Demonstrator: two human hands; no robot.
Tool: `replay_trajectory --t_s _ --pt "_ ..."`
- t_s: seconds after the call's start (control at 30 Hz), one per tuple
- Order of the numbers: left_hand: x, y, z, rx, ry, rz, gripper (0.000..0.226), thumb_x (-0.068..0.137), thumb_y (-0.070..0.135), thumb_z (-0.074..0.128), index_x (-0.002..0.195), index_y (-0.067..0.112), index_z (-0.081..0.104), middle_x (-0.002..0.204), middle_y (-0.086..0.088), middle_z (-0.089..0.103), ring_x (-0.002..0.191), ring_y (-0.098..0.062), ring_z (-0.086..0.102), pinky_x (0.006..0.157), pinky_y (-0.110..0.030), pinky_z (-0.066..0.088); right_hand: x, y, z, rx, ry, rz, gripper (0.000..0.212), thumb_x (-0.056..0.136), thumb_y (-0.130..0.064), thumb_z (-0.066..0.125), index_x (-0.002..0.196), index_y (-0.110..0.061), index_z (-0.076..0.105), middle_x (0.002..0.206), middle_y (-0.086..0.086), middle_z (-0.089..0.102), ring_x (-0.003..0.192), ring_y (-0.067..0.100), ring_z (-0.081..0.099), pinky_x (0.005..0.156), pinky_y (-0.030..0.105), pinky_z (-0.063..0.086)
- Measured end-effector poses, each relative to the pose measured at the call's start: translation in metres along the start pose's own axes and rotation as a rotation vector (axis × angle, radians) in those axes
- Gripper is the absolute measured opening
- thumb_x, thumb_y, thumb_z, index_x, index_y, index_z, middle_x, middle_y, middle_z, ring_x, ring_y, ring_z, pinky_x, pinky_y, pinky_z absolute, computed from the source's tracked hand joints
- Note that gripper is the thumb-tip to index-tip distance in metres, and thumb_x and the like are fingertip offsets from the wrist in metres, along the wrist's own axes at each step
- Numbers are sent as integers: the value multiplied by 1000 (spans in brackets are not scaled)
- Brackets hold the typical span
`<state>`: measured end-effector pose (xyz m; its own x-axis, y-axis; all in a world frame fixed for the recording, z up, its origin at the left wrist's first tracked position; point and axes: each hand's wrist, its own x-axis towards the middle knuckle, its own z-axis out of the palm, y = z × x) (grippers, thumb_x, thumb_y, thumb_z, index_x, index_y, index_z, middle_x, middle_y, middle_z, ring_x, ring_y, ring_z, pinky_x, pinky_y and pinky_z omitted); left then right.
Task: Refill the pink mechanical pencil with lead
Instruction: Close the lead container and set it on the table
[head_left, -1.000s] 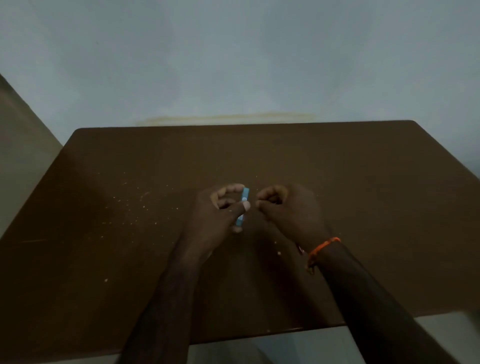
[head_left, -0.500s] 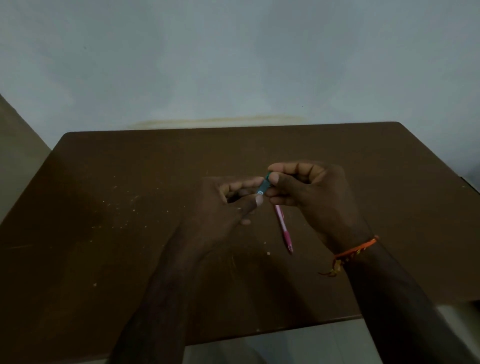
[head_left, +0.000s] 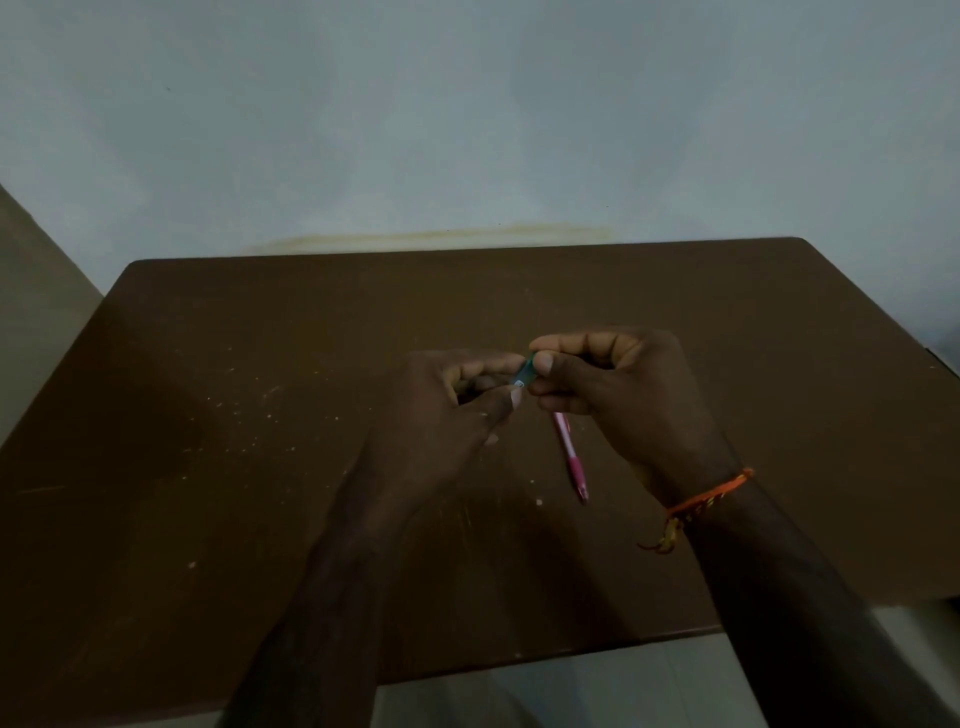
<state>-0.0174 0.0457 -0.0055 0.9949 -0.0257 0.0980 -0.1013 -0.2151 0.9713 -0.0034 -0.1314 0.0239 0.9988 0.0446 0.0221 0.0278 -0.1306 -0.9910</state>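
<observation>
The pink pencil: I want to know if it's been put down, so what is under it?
The pink pencil hangs from the right hand over bare brown table. Its upper end is hidden in the fingers.

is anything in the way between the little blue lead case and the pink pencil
Nothing visible. The lead case is pinched between the left hand and right hand. The pencil hangs from the right hand just below it, over the table. The pencil's top end is hidden inside the hand.
</observation>
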Motion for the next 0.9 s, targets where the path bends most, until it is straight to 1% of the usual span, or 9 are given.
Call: replay_trajectory --t_s 0.17,0.33,0.43,0.53,0.6,0.7,0.73,0.83,0.9 --pt "-2 0 5 -23 50 -46 23 89 10 79 106 26 78 73 6 78 73 -12 78 57 -39 67 -3 5 9 -60 15 -29 13 91 -8 66 98 -15 74 83 8 76 72 13 74 63 23 59" --pt "1 -1 10 -70 84 -57 14 87 20 81 88 33 77 79 10 82 73 -8 78 60 -22 61 -2 8 6 13 70 -68 20 89 -11 70 108 -15 74 81 11 76 64 9 67 61 23 58" --pt "6 -14 14 -86 182 -144 8 83 22 84 83 26 78 78 6 82 73 -8 77 64 -28 62 3 18 -4 -120 154 -59 28 87 -23 73 115 -23 70 83 5 74 64 8 67 61 25 60" --pt "8 -32 16 -114 254 -260 12 80 20 87 75 24 78 71 3 80 64 -10 73 62 -34 62 12 34 -18 -343 223 28 23 85 -28 74 107 -26 72 89 -2 74 71 10 68 68 32 59" --pt "9 -44 17 -120 289 -349 12 80 20 88 77 22 77 72 1 79 66 -11 73 58 -29 61 14 46 -20 -492 209 75 18 83 -29 75 101 -26 74 90 -7 74 71 4 65 66 22 53" --pt "11 -61 19 -86 285 -514 12 82 19 86 85 16 75 83 -6 76 72 -13 73 58 -24 60 12 61 -11 -679 172 121 12 81 -29 74 93 -27 77 86 -12 71 65 -8 54 54 6 35" --pt "12 -66 21 -75 275 -547 13 82 17 86 87 14 75 83 -7 75 71 -14 72 57 -24 60 10 65 -7 -732 153 127 13 81 -29 74 94 -27 77 86 -12 71 67 -6 55 53 6 36" --pt "11 -74 26 -68 268 -583 12 83 14 85 85 10 74 80 -9 74 66 -14 71 58 -26 62 3 73 5 -882 84 108 17 83 -32 69 98 -26 75 99 -4 73 88 13 66 72 25 50" --pt "12 -77 29 -40 269 -581 12 84 14 85 81 12 73 76 -9 74 63 -13 70 62 -30 64 -1 75 10 -950 65 77 14 85 -31 67 93 -23 75 100 0 73 92 18 66 77 31 52"
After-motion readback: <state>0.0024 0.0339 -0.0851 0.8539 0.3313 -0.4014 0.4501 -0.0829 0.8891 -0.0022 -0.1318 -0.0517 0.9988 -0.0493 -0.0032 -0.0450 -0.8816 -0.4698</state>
